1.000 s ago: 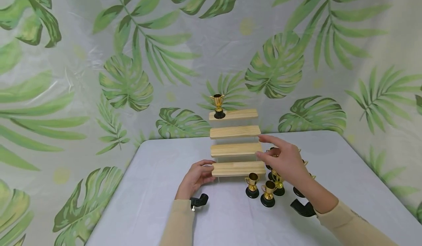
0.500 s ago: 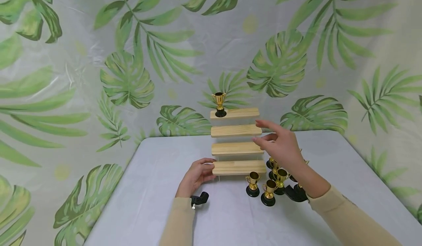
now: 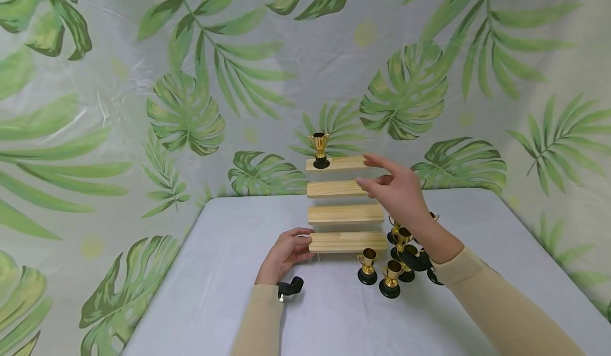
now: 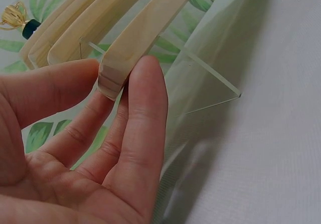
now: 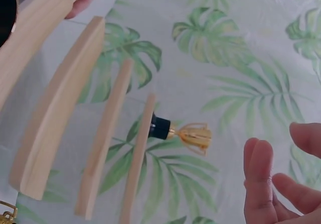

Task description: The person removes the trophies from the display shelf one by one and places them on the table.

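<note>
A four-tier wooden display stand (image 3: 346, 215) rises in steps on the table. My left hand (image 3: 282, 255) grips the left end of its lowest board (image 4: 133, 43), thumb and fingers on either side of the wood. A small gold trophy (image 3: 319, 145) with a black base stands upright at the left of the top board. My right hand (image 3: 397, 189) is raised over the stand's right side, thumb and forefinger apart. In the right wrist view its fingers (image 5: 257, 176) hold nothing, well apart from the trophy on top.
Several more gold trophies, one near the front (image 3: 391, 276) and one by the bottom board (image 3: 367, 265), stand upright right of the stand, partly behind the right forearm. The white table (image 3: 238, 228) backs onto a leaf-print curtain (image 3: 267, 96).
My right hand has risen and moved left, from beside the middle boards to near the top board's right end. The left hand keeps its grip in place.
</note>
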Demonstrator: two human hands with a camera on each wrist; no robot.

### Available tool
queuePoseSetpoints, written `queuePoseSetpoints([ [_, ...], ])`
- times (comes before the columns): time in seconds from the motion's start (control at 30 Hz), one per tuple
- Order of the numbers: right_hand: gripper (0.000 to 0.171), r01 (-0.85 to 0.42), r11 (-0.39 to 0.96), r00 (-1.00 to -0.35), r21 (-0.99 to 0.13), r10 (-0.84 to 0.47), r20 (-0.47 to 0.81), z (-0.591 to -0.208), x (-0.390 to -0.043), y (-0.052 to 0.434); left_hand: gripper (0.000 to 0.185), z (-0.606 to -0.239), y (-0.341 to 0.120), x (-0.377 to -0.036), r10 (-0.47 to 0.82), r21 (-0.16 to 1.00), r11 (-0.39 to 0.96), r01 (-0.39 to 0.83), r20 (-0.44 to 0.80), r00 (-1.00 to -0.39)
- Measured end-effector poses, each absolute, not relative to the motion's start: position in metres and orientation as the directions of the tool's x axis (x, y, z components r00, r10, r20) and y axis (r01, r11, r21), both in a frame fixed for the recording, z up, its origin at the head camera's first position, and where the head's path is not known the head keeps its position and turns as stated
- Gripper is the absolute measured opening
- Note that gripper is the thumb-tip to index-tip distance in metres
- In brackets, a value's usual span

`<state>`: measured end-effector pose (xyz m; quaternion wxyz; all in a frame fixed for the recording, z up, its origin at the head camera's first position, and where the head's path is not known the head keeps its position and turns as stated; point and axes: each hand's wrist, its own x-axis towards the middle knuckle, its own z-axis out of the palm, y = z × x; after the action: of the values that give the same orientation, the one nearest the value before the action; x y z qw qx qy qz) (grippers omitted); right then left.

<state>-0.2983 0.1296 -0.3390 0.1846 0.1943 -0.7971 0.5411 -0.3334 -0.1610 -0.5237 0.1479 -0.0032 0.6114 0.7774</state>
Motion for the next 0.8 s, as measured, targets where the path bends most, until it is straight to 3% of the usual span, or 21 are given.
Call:
queuePoseSetpoints([
  [0.8,0.060,-0.472,0.277,-0.879,-0.837,-0.082,0.469,-0.319,-0.384,0.083,0.034,-0.523,-0.162,-0.333,0.215,0.949,-0.203,-0.239,-0.195,-0.957],
])
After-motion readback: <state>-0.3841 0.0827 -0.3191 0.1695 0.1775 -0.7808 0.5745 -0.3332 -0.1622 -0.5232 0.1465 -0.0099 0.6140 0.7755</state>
